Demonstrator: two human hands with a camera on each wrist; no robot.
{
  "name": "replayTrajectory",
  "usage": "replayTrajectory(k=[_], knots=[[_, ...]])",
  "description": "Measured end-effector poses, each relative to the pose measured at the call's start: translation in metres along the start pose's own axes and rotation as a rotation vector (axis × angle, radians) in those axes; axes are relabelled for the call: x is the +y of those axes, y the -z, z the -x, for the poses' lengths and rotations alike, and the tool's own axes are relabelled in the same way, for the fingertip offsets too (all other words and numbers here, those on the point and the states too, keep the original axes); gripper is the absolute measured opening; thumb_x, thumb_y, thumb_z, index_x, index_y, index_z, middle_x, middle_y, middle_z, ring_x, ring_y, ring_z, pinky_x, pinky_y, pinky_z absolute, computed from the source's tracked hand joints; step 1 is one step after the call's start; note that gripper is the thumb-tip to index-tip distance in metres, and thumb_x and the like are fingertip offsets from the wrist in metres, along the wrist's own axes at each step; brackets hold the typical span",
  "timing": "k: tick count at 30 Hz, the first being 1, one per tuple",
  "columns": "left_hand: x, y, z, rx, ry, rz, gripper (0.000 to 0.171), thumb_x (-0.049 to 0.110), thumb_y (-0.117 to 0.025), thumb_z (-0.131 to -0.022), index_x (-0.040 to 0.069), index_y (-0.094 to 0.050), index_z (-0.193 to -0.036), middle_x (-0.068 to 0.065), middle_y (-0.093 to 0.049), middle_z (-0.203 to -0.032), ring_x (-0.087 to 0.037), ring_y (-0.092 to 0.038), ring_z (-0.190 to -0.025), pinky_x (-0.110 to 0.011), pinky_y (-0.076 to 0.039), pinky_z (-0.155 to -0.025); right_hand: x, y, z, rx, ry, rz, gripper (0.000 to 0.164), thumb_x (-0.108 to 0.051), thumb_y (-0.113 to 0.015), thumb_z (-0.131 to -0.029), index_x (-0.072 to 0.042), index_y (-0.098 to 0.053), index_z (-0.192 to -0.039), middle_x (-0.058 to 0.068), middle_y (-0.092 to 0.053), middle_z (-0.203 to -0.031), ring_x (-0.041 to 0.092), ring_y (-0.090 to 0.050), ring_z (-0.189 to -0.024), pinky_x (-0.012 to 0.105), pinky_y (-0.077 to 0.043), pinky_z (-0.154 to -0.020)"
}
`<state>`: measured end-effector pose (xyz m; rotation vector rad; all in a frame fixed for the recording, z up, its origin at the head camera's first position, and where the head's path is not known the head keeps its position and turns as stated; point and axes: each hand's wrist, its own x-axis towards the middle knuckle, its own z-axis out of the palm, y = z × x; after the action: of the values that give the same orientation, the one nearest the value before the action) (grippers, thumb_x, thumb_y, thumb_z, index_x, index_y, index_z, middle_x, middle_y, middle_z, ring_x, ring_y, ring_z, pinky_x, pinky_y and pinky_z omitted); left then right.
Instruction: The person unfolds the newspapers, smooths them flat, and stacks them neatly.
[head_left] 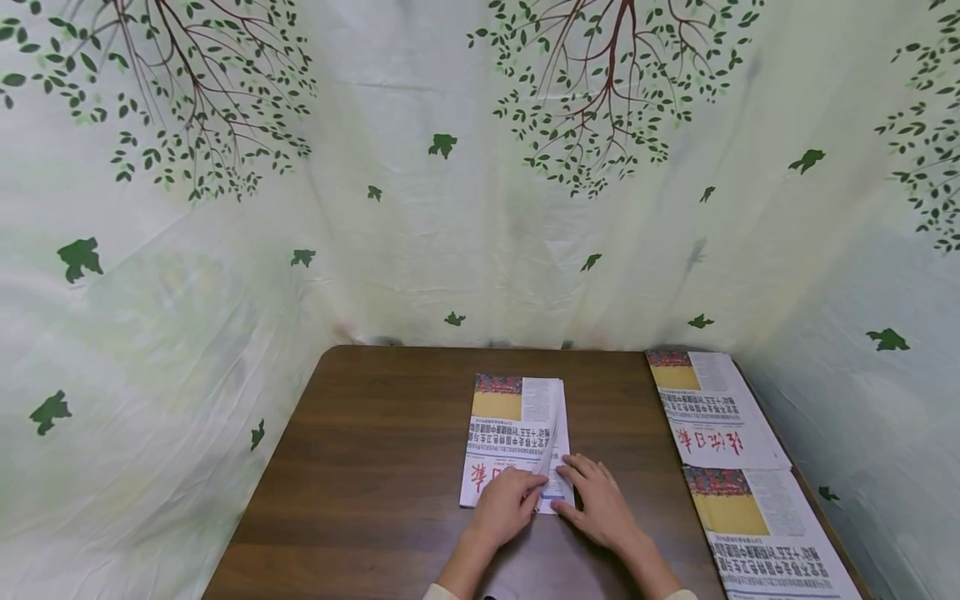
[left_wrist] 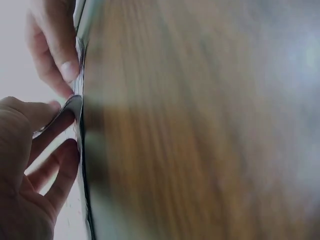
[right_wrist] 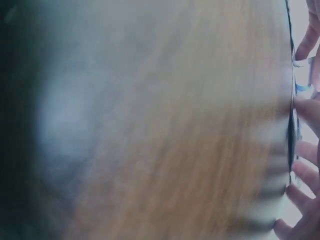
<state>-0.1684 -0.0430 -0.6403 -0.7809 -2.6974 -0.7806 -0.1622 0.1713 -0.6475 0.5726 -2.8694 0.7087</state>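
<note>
A folded newspaper lies on the brown table in front of me, its printing upside down in the head view. My left hand pinches the lifted edge of its top sheet between thumb and fingers. The raised sheet bends up near the right side. In the left wrist view the left hand has the curled paper edge under its thumb. My right hand rests with spread fingers on the paper's lower right part. The right wrist view catches only the right hand's fingers at its edge.
Two stacks of similar newspapers lie along the right side of the table, a far one and a near one. A pale curtain printed with trees and leaves surrounds the table.
</note>
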Motion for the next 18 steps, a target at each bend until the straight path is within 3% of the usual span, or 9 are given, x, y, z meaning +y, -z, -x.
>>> replayTrajectory(k=[7,15,18], knots=[[-0.009,0.005,0.002,-0.004,0.005,0.148,0.024,0.009,-0.070,-0.095,0.013,-0.077,-0.118,0.000,-0.078,-0.110,-0.016,-0.073,-0.103,-0.032,-0.056,-0.092,-0.001,0.000,-0.001,-0.036,-0.033,0.005,0.061,-0.044,-0.079,-0.087,-0.010,-0.066,-0.135,0.011,-0.059,-0.147,0.037,-0.049,-0.141,0.064,-0.033,-0.117],[-0.013,0.005,0.008,0.062,0.003,0.217,0.032,-0.002,-0.064,-0.093,0.014,-0.076,-0.118,0.000,-0.074,-0.100,-0.010,-0.065,-0.088,-0.025,-0.054,-0.079,0.003,0.004,0.004,-0.025,-0.020,-0.004,0.064,-0.045,-0.081,-0.085,-0.008,-0.066,-0.135,0.012,-0.061,-0.142,0.038,-0.052,-0.137,0.060,-0.038,-0.115],[-0.015,0.005,0.010,0.079,0.030,0.225,0.032,0.000,-0.065,-0.092,0.014,-0.076,-0.118,0.000,-0.074,-0.101,-0.011,-0.066,-0.090,-0.026,-0.054,-0.081,0.006,0.006,0.007,-0.029,-0.029,0.002,0.066,-0.045,-0.082,-0.083,-0.009,-0.066,-0.136,0.012,-0.061,-0.143,0.037,-0.053,-0.136,0.058,-0.040,-0.113]])
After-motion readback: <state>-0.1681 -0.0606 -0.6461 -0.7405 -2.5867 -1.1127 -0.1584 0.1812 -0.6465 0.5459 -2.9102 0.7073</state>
